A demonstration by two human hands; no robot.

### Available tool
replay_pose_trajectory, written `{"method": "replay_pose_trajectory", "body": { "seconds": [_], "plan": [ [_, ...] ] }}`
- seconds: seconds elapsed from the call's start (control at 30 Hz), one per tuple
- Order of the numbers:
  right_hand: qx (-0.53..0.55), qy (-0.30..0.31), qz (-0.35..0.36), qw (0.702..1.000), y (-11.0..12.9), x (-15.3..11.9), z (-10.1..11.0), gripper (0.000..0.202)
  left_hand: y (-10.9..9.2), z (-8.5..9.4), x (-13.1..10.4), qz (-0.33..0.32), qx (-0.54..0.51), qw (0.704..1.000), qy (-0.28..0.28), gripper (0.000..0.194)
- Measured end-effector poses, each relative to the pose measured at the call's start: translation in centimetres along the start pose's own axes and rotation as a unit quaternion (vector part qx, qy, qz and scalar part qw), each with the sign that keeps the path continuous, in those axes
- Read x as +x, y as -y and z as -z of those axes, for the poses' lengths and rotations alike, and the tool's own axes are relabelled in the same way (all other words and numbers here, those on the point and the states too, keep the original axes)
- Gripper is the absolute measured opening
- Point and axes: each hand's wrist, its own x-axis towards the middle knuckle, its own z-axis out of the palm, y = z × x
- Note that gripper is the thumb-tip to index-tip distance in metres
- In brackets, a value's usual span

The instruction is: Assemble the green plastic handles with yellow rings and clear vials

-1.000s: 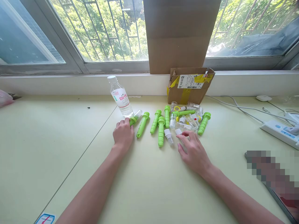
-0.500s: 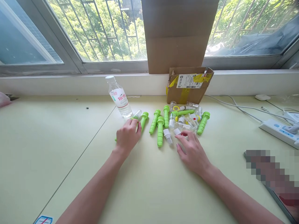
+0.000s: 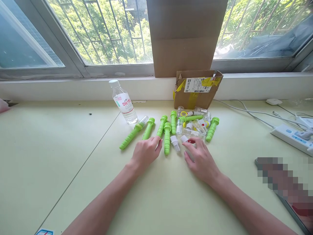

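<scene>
My left hand (image 3: 147, 152) is low over the table, its fingers bent and pressed together at the lower end of a green ribbed tube (image 3: 161, 125); whether it grips anything is hidden. My right hand (image 3: 201, 160) rests with thumb and fingers apart beside a white cap piece (image 3: 184, 139), holding nothing that shows. Between the hands lie another green tube (image 3: 167, 138) and a white piece with a clear threaded end (image 3: 175, 144). Left of my left hand, a green tube with a clear top (image 3: 132, 135) lies slanted, and a further green tube (image 3: 148, 128) is partly covered.
A water bottle (image 3: 124, 103) stands at the back left. Clear tubes (image 3: 199, 127) with yellow rings are heaped before a cardboard box (image 3: 195, 93). One green tube (image 3: 212, 129) lies right of the heap. A power strip (image 3: 292, 138), cables and a phone (image 3: 281, 195) are at the right.
My left hand has moved right and slightly nearer, away from the green tube with the clear top, which now lies uncovered. My right hand has stayed almost still.
</scene>
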Motion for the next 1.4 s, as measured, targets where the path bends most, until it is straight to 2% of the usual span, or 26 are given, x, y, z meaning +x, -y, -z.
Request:
{"method": "replay_pose_trajectory", "body": {
  "seconds": [0.4, 0.53, 0.8, 1.07, 1.27, 1.4],
  "plan": [
    [0.007, 0.018, 0.013, 1.000, 0.1, 0.2, 0.0, 0.032, -0.4, 0.0, -0.2, -0.009, -0.019, 1.000, -0.001, 0.028],
    [0.005, -0.008, 0.018, 1.000, 0.0, 0.3, 0.1, 0.033, -0.9, -0.1, -0.4, -0.020, -0.030, 0.999, -0.002, 0.032],
    [-0.020, -0.080, -0.002, 0.997, -0.4, 1.3, 0.0, 0.027, -1.8, -0.8, -0.6, -0.080, -0.046, 0.993, -0.074, 0.033],
    [-0.045, -0.097, -0.040, 0.993, -1.2, 4.0, 0.2, 0.025, -1.6, -1.2, -0.4, -0.071, -0.046, 0.993, -0.081, 0.031],
    [-0.029, -0.074, -0.084, 0.993, -1.8, 7.0, -0.1, 0.022, -1.5, -1.5, -0.3, -0.083, -0.055, 0.990, -0.102, 0.028],
    [-0.016, -0.046, -0.106, 0.993, -1.7, 7.8, -0.9, 0.023, -1.5, -1.7, -0.2, -0.090, -0.050, 0.986, -0.130, 0.025]
  ]
}}
